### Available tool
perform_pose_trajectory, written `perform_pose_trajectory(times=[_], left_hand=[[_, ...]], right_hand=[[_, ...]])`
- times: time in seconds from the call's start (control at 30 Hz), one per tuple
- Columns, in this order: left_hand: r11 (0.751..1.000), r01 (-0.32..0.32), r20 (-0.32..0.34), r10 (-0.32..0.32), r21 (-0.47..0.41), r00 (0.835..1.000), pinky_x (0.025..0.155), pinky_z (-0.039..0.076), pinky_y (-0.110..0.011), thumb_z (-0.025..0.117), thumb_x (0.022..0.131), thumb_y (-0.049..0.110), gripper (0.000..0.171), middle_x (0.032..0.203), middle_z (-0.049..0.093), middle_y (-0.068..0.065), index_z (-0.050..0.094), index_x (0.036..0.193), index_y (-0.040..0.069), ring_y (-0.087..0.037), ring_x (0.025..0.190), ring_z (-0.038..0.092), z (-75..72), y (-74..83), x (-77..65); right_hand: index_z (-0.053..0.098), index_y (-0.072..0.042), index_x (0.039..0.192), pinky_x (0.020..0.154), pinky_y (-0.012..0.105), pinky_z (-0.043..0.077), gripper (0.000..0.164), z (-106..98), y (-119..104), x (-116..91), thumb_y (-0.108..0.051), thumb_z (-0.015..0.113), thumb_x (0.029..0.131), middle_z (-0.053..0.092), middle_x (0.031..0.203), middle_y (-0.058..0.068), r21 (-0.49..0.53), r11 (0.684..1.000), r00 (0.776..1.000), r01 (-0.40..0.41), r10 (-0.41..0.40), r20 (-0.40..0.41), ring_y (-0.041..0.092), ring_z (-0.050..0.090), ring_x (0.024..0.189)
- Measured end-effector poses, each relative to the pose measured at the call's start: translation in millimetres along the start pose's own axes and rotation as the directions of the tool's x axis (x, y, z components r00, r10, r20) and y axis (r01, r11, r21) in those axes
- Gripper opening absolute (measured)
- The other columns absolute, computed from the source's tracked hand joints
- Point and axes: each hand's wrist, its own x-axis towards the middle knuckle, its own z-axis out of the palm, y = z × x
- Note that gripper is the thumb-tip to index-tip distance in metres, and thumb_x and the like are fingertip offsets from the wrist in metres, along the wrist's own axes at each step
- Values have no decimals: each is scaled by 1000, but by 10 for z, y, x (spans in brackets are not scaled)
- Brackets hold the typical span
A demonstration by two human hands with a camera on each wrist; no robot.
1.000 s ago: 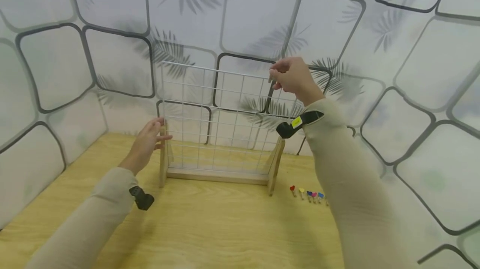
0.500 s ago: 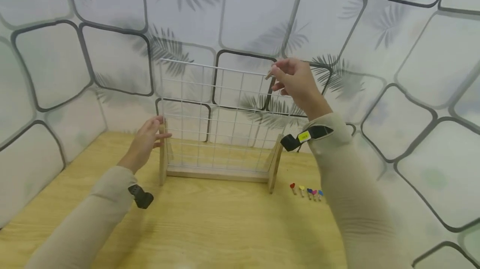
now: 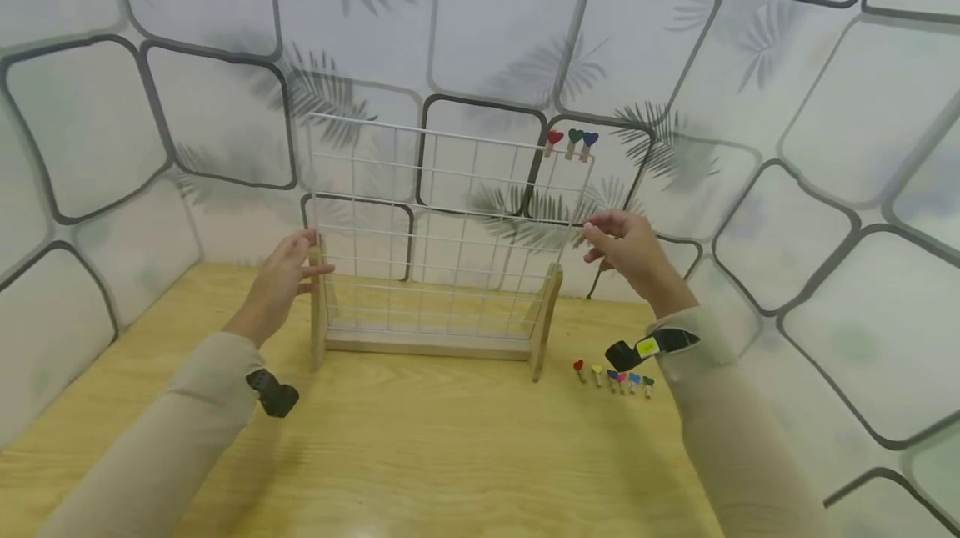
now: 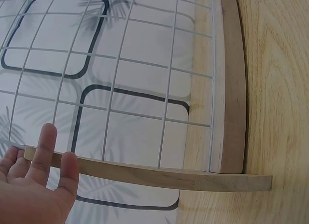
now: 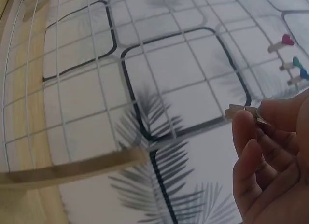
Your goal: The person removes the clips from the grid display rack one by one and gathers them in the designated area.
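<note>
My left hand (image 3: 277,284) is at the left wooden upright (image 3: 318,304) of a white wire grid rack (image 3: 442,229). Its fingers extend across the wood near the top end, as the left wrist view shows. My right hand (image 3: 630,254) is just off the grid's right edge, pinching a small wooden clothespin (image 5: 236,111) between thumb and fingers. Along the grid's top right wire sit three heart clothespins: a red one (image 3: 554,138), a green one (image 3: 575,137) and a blue one (image 3: 590,140).
On the wooden table (image 3: 420,446), right of the rack, lies a row of several small heart clothespins, among them a red one (image 3: 578,366) and a yellow one (image 3: 597,371). A patterned wall covering (image 3: 495,37) rises close behind the rack.
My right hand has left the grid's top wire and come down to the right, still pinching a clothespin. The three clipped hearts it covered now show. The left hand stays at the upright.
</note>
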Motion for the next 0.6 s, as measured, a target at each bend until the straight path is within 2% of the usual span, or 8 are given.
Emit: perform_pose_trajectory(times=[0.13, 0.3, 0.4, 0.6], left_hand=[[1000, -3, 8, 3, 13, 1000, 98, 39, -45, 17, 106, 43, 63, 158, 14, -20, 9, 155, 4, -20, 118, 51, -20, 11, -14], [999, 9, -2, -9, 38, 1000, 98, 39, -45, 17, 106, 44, 63, 159, 11, -18, 9, 155, 5, -16, 115, 51, -46, 19, -48], [1000, 12, -1, -12, 25, 1000, 98, 39, -44, 17, 106, 43, 62, 160, 10, -17, 9, 155, 6, -14, 114, 52, -32, 20, -43], [1000, -3, 7, 3, 7, 1000, 96, 40, -42, 17, 106, 43, 62, 160, 9, -17, 9, 155, 5, -19, 117, 51, 6, 29, -19]], right_hand=[[49, 9, 127, 63, 28, 51, 41, -81, 374, -110, -24, 54, 101, 64, 100, 3, 61, 997, 999, -46, 47, -21, 12, 63, 75], [47, 10, 130, 62, 28, 51, 43, -157, 869, -251, -22, 53, 102, 64, 109, 11, 82, 990, 992, -117, 121, -39, 8, 62, 74], [43, 9, 135, 66, 30, 51, 50, -238, 1163, -375, -27, 53, 102, 61, 113, 12, 62, 980, 981, -188, 191, -44, 8, 62, 76], [39, 8, 139, 72, 32, 52, 56, -368, 1664, -603, -32, 50, 102, 59, 117, 12, 32, 950, 947, -309, 311, -86, 7, 62, 80]])
